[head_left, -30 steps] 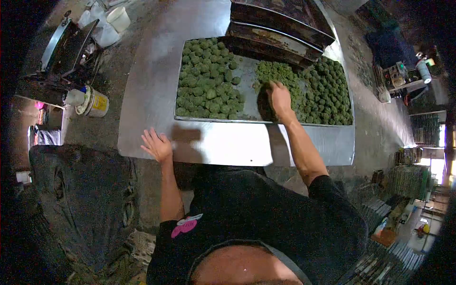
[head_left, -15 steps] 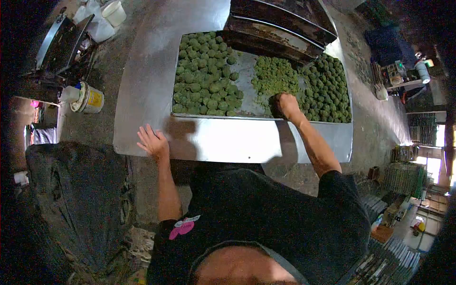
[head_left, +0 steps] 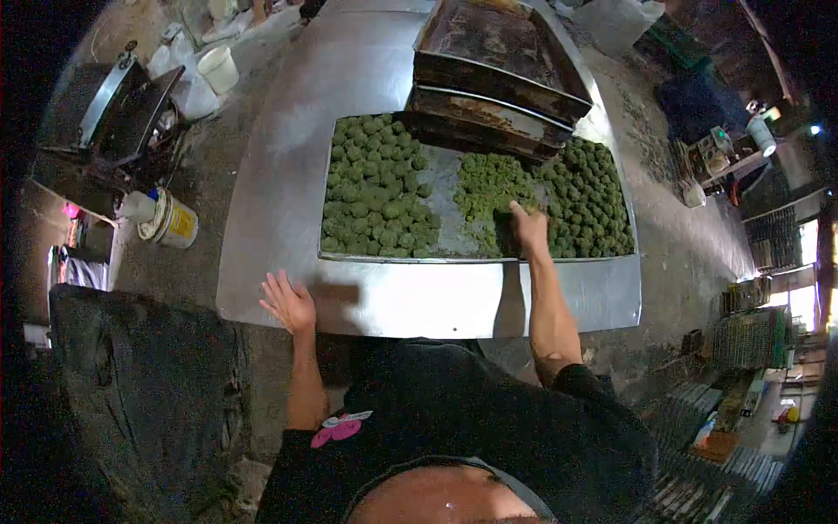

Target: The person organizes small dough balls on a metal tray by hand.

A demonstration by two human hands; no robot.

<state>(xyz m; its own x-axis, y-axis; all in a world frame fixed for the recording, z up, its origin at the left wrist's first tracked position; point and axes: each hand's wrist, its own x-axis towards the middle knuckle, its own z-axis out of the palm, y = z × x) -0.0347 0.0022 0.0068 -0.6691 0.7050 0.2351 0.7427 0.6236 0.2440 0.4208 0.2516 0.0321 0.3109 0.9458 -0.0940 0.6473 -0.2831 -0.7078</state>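
My left hand (head_left: 290, 303) is open, with its fingers spread, at the left front edge of the metal table (head_left: 271, 210). Over the tray, my right hand (head_left: 529, 230) has its fingers curled and the thumb side pointing away from me. What it may hold is hidden. Just beyond it lies a heap of loose green crumbly mixture (head_left: 489, 185). Dark green balls (head_left: 374, 166) fill the left of the shallow tray (head_left: 447, 237). More green balls (head_left: 587, 203) cover its right side.
Stacked dark, worn trays (head_left: 493, 74) stand at the back of the tray with the balls. On the floor at left are a yellow-labelled bucket (head_left: 180, 223) and a white bucket (head_left: 218, 70). A dark cover (head_left: 148, 384) drapes something at lower left. Racks (head_left: 746, 345) stand at right.
The view has tipped so the table sits lower in it. My right hand has turned from a downward fist to a thumb-extended pose near the crumbly heap. My left hand stays spread.
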